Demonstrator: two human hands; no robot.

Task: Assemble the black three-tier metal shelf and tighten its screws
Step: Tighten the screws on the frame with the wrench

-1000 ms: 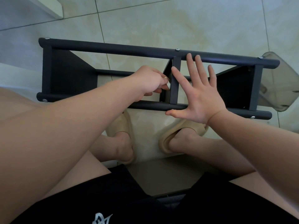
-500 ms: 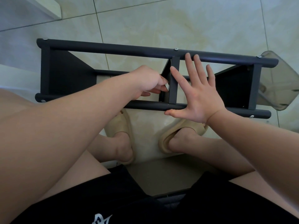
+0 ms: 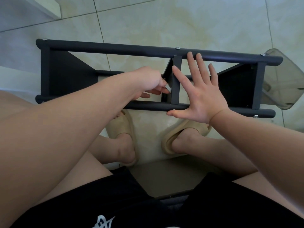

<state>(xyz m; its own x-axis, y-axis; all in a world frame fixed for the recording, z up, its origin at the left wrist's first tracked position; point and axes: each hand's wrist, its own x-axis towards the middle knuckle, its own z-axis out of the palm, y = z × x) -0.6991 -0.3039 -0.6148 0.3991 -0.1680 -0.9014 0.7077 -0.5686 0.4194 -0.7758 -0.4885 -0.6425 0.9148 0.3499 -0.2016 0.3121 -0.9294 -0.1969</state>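
The black shelf [image 3: 115, 51] lies on its side on the tiled floor [image 3: 164, 22], just beyond the person's slippers [image 3: 184, 128]. At its middle tier [image 3: 176, 79] the left hand [image 3: 148, 81] pinches a small silvery tool [image 3: 168, 88] in curled fingertips. The wrist has turned slightly in the last second, which suggests a screw there is being tightened. The right hand [image 3: 202, 99] stays flat, fingers spread, bracing the frame.

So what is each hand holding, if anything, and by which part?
The left hand pinches a small silver tool in its fingertips, one end sticking out. The right hand holds nothing; it lies spread flat on the black shelf.
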